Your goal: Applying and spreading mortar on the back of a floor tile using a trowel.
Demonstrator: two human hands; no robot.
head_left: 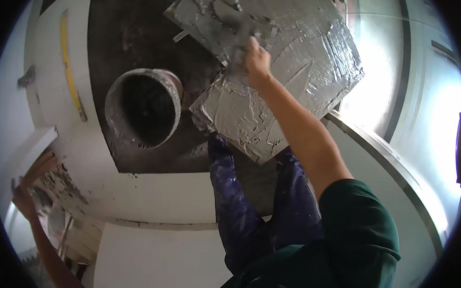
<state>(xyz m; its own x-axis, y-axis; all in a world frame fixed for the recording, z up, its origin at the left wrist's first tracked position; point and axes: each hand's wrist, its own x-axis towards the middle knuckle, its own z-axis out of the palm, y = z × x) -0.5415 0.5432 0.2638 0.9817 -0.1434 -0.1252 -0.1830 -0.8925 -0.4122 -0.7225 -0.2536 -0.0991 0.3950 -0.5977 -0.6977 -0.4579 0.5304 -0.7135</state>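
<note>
My right hand (pixel 257 62) is closed round a trowel (pixel 261 31), blurred and coated in grey paste; its handle is mostly hidden. The trowel rests over a large slab (pixel 289 95) spread with wet, ridged grey paste, lying in front of my knees. Out at the far left, my left hand (pixel 29 189) is raised with its fingers stretched and apart. It is beside a white edge (pixel 40 135), and I cannot tell whether it touches it. Left of the slab stands a paste-smeared bucket (pixel 179 90), its inside dark.
A dark sheet (pixel 152 164) covers the floor under the bucket and slab. To the left lies a yellow level-like bar (pixel 71 75) near a small dark object (pixel 26 77). A metal-edged ledge (pixel 389 156) runs along the right. White panels (pixel 158 259) lie behind me.
</note>
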